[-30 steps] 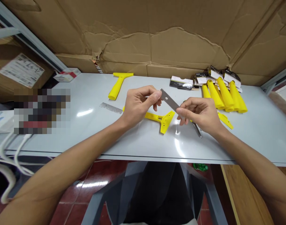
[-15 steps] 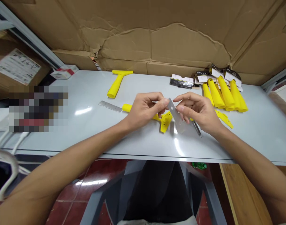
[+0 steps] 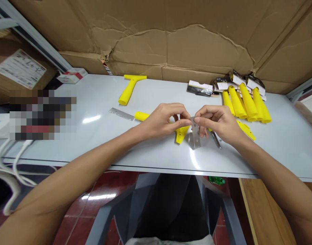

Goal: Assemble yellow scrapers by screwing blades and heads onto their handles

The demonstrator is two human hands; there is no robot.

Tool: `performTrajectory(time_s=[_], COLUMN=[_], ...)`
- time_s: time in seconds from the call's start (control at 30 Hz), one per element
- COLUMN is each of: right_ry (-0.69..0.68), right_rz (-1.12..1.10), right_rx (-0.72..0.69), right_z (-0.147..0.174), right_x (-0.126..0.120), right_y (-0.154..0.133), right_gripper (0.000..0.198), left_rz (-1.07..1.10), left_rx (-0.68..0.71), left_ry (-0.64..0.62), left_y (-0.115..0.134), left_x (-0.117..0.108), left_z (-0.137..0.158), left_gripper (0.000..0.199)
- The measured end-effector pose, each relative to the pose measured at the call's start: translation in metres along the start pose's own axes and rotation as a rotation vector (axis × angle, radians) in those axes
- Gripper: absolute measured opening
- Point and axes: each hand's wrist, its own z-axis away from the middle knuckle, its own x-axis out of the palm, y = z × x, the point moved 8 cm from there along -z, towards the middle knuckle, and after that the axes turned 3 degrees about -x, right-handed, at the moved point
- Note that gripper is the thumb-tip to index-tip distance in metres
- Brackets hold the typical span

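Note:
A thin metal scraper blade (image 3: 196,135) with small holes hangs tilted between my hands, just above the table. My left hand (image 3: 166,119) pinches its upper left corner between thumb and fingers. At the same end, my right hand (image 3: 218,119) grips the blade's top edge with thumb and forefinger. Beneath my left hand lies a yellow scraper handle (image 3: 182,133), partly hidden. A second metal blade (image 3: 121,114) rests flat to the left of it. By my right hand lie a slim dark metal tool (image 3: 216,140) and a flat yellow plastic piece (image 3: 247,130).
A yellow T-shaped handle (image 3: 127,91) lies at the back left. Several yellow handles (image 3: 245,102) and black-and-white card sleeves (image 3: 200,89) are at the back right. Cardboard (image 3: 140,44) walls the table's rear. White cables (image 3: 16,163) hang at the left edge.
The blade has swung to a more upright, lower-hanging angle and moved slightly right. My right thumb and forefinger have closed on its top end; my left hand has shifted right.

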Motion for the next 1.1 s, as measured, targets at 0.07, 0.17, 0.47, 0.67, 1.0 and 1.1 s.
performTrajectory(time_s=[0.07, 0.17, 0.47, 0.67, 1.0, 1.1], right_ry=[0.072, 0.180, 0.195, 0.214, 0.277, 0.270], right_rz=[-0.008, -0.031, -0.107, -0.087, -0.027, 0.018], right_rx=[0.039, 0.089, 0.150, 0.182, 0.097, 0.058], right_z=[-0.001, -0.004, -0.007, -0.008, -0.008, -0.009], right_x=[-0.009, -0.024, -0.021, -0.022, -0.029, -0.027], right_y=[0.004, 0.009, 0.021, 0.028, 0.026, 0.025], right_gripper=[0.033, 0.032, 0.045, 0.050, 0.054, 0.054], left_rz=[-0.086, -0.226, -0.251, -0.263, -0.273, -0.319], left_rx=[-0.026, -0.139, -0.229, -0.063, 0.131, 0.144], left_ry=[-0.057, -0.221, -0.316, -0.148, 0.009, 0.032], left_y=[-0.010, -0.029, -0.032, -0.023, 0.001, 0.003], left_x=[-0.006, -0.007, 0.009, 0.010, 0.015, 0.015], left_z=[0.001, 0.005, 0.006, 0.006, 0.012, 0.013], left_gripper=[0.044, 0.080, 0.058, 0.043, 0.033, 0.031])
